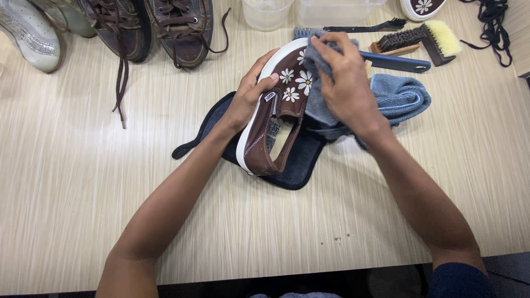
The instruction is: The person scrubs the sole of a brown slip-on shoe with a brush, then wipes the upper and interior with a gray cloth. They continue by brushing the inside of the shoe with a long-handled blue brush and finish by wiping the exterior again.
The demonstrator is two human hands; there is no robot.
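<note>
We grip the brown slip-on shoe (276, 118) in our left hand (248, 96) — fingers curled round its white sole, over a dark mat (301, 165). Our right hand (348, 88) clutches a grey-blue cloth (320, 107) — pressed against the shoe's daisy-printed toe.

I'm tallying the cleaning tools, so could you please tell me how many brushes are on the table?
3: a slim black brush at the top, a wooden brush right of it, and a blue-handled brush partly hidden behind the right hand.
</note>
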